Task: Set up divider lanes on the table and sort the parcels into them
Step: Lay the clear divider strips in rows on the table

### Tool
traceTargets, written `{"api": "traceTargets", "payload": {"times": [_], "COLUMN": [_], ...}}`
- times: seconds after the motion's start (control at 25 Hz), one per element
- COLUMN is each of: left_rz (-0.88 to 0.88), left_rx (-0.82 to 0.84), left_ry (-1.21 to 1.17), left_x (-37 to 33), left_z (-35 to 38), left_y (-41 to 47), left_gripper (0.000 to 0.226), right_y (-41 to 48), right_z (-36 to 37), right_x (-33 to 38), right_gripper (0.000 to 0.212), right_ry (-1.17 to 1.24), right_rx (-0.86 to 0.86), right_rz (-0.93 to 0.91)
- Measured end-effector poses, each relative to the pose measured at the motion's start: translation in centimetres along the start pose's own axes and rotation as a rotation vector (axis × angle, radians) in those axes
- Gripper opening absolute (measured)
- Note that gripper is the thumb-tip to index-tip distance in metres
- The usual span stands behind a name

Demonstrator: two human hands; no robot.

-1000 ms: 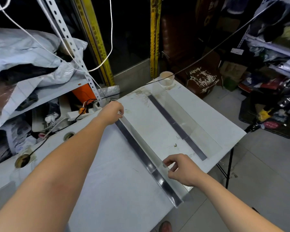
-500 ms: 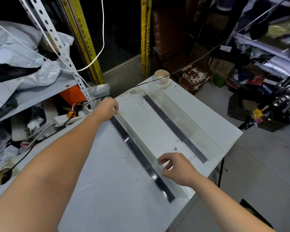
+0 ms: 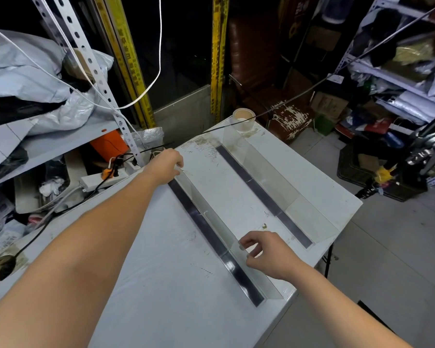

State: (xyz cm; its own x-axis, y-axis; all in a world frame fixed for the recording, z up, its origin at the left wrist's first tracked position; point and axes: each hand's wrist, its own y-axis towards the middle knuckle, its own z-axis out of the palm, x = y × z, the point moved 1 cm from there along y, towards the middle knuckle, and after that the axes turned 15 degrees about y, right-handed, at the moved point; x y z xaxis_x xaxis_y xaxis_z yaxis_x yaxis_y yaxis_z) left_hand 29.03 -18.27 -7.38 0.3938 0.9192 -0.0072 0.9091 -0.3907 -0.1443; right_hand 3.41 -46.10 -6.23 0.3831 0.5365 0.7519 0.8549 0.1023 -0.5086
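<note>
Our left hand grips the clear divider at the back edge of the table. Our right hand pinches its top rim near the front.

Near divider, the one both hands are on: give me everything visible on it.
The near divider is a long clear panel, acrylic by the look, standing upright on edge above a dark glossy strip along its foot. It runs diagonally across the white table, its near end almost at the table's edge. The left hand grips its far end over the top edge; the right hand appears to pinch the top edge closer to the near end.
</note>
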Motion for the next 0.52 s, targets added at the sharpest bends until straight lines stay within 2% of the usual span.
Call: {"api": "traceTargets", "payload": {"times": [0.2, 0.32, 0.52], "left_rz": [-0.048, -0.095, -0.214], "left_rx": [-0.044, -0.078, -0.044], "left_ry": [-0.03, 0.003, 0.076], "left_x": [-0.3, -0.2, 0.5], "left_z": [-0.4, -1.2, -3.7], "left_y": [-1.9, -4.0, -9.0], "left_gripper": [0.059, 0.062, 0.049], "right_y": [-0.4, -0.8, -1.4], "right_z": [-0.1, 0.0, 0.5], "right_x": [0.8, 1.9, 5.4], "right_gripper": [0.039, 0.043, 0.041], "right_ry": [-0.052, -0.131, -0.275], "right_rx": [-0.009, -0.072, -0.173], "right_rz": [0.011, -0.001, -0.131]}}
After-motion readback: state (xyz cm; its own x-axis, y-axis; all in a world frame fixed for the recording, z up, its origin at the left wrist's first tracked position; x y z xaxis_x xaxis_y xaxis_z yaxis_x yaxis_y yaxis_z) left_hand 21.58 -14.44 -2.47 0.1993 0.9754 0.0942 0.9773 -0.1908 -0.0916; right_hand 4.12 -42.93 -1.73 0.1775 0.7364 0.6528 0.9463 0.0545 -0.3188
